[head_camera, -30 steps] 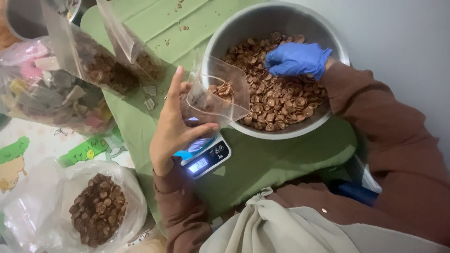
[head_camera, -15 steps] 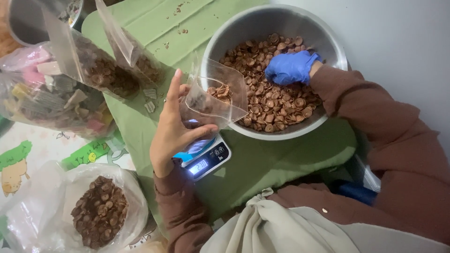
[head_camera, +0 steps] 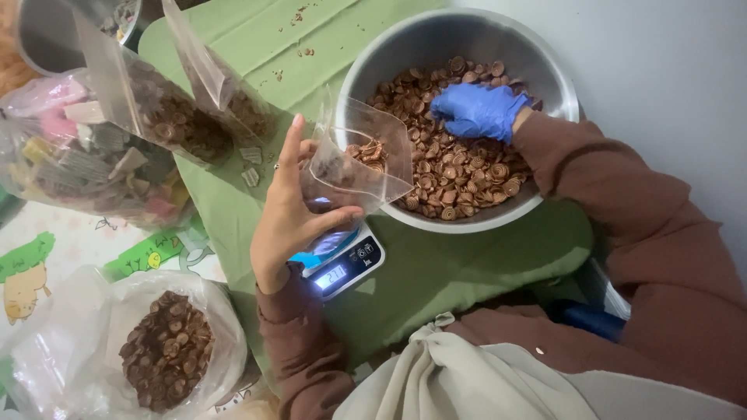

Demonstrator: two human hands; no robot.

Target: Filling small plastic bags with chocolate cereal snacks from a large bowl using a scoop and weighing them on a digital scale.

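My left hand (head_camera: 289,211) holds a small clear plastic bag (head_camera: 359,159) upright over a small digital kitchen scale (head_camera: 342,264). A few brown spiral snacks lie in the bag. My right hand (head_camera: 476,110), in a blue glove, is down among the brown spiral snacks (head_camera: 459,167) inside a large steel bowl (head_camera: 545,74), fingers curled into the pile. Whether it holds any snacks is hidden. The bowl stands on a green cloth (head_camera: 436,268) right beside the scale.
Two filled clear bags (head_camera: 167,117) of brown snacks lean at the upper left. A bag of mixed coloured snacks (head_camera: 85,167) lies at the left. An open bag of brown snacks (head_camera: 167,350) sits at the lower left. A metal pot (head_camera: 47,35) stands in the corner.
My gloved right hand has stayed in the bowl and dug a little deeper into the snacks. My left hand still holds the bag over the scale.
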